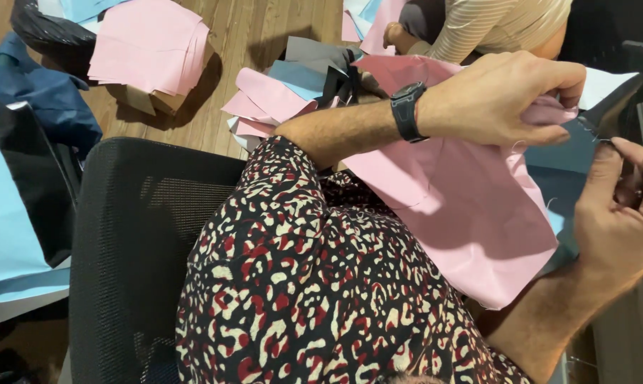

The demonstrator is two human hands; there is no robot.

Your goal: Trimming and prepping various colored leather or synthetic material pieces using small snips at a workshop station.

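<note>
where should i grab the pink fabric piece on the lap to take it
Grip the pink fabric piece at its free lower corner, coming from below right. That end hangs loose over the lap, while the left hand already pinches the top edge.

— Surface?
— Wooden plank floor.
— On it?
— Pink fabric stack atop cardboard, upper left; mixed pile — pink, blue, grey sheets — centre. Dark blue cloth far left.

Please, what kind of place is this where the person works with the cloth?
Probably a small sewing or garment workroom. The left hand pinches pink fabric, stacks of cut pink pieces lie on the wooden floor, and another person sits nearby among more cloth.
</note>
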